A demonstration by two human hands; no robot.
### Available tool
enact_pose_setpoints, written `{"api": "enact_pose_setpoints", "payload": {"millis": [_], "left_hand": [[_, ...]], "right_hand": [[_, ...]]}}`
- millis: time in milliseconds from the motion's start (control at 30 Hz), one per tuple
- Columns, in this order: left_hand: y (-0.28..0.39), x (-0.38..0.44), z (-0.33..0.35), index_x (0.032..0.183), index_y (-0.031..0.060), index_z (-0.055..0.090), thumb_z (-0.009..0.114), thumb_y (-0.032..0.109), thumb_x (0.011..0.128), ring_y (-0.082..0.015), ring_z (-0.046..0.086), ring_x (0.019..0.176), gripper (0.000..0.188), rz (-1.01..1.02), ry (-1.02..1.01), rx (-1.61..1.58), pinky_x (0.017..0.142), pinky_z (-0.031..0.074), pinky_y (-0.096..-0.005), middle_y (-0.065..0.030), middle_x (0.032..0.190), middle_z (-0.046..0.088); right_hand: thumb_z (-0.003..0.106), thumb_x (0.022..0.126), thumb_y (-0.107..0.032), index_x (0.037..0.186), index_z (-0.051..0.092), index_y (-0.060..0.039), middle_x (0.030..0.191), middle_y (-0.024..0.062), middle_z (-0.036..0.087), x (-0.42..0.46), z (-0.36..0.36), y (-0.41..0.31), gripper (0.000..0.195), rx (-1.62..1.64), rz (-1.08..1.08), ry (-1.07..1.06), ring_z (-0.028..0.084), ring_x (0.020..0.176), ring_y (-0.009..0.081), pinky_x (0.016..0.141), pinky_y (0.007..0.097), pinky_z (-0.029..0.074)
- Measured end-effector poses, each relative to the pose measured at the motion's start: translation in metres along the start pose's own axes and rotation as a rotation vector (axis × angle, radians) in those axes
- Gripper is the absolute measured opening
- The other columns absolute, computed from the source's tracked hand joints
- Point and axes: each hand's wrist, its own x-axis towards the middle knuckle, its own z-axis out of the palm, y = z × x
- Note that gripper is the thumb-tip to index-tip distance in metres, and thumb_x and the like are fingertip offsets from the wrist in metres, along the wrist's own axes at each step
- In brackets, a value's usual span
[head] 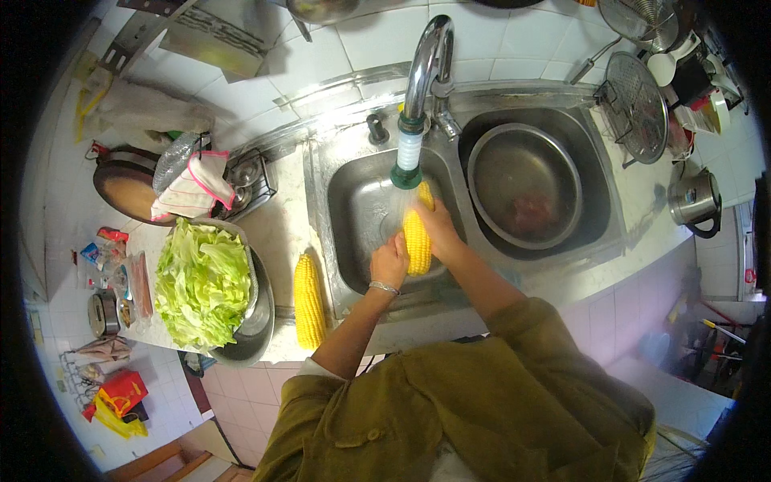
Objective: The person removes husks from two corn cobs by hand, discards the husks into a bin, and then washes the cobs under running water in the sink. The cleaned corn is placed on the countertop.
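An ear of yellow corn [417, 241] is held over the left basin [355, 199] of a steel double sink. My right hand [438, 226] grips its upper right side. At its lower left, my left hand [390, 262] presses against the cob with curled fingers; a bracelet circles that wrist. Water falls onto the corn from the green-ended nozzle [407, 178] of a chrome faucet [418, 78]. On the counter left of the sink lies a second ear of corn [309, 301].
Torn lettuce leaves [202, 286] fill a basket in a metal bowl [263, 313]. A steel basin [524, 162] with water and a reddish lump, perhaps meat, occupies the right sink. Pans and a cloth [196, 187] stand back left; a kettle [692, 199] sits far right.
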Motion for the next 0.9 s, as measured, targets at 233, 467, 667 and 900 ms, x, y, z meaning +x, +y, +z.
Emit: {"api": "enact_pose_setpoints", "payload": {"millis": [233,467,667,900], "left_hand": [[0.004,0.009,-0.018,0.088,0.0034,0.064,0.048,0.032,0.089,-0.0395,0.061,0.068,0.033,0.052,-0.084,0.328,0.059,0.048,-0.0474,-0.0222,0.071,0.061],[-0.022,0.019,-0.008,0.13,0.0063,0.038,0.051,0.049,0.088,-0.0224,0.057,0.099,0.061,-0.808,-0.196,-0.842,0.085,0.046,-0.0355,-0.0102,0.11,0.058],[-0.021,0.045,0.012,0.115,0.0023,0.051,0.053,0.038,0.089,-0.024,0.057,0.092,0.044,-0.421,-0.394,-1.081,0.082,0.046,-0.0354,-0.0131,0.102,0.059],[-0.003,0.077,-0.011,0.106,0.0009,0.056,0.037,0.033,0.096,-0.0257,0.06,0.08,0.039,-0.681,-0.41,-1.207,0.075,0.05,-0.0395,-0.0144,0.096,0.061]], "right_hand": [[0.056,0.088,-0.043,0.098,0.053,-0.0055,0.081,0.007,0.058,0.002,-0.016,0.012,0.039,0.31,0.289,-0.178,0.059,0.07,0.0182,0.063,0.0296,0.05],[0.044,0.088,-0.057,0.099,0.056,-0.0054,0.084,0.0089,0.061,-0.003,-0.025,-0.005,0.054,0.297,0.381,-0.318,0.06,0.072,0.0198,0.067,0.0321,0.051],[0.047,0.09,-0.053,0.111,0.052,-0.0066,0.093,0.0061,0.058,-0.023,-0.006,0.021,0.051,0.26,0.482,-0.242,0.056,0.081,0.0161,0.074,0.0305,0.047],[0.05,0.089,-0.047,0.111,0.052,-0.0079,0.094,0.0053,0.058,-0.031,0.009,0.007,0.045,-0.006,0.225,-0.428,0.057,0.078,0.0162,0.072,0.0296,0.048]]}}
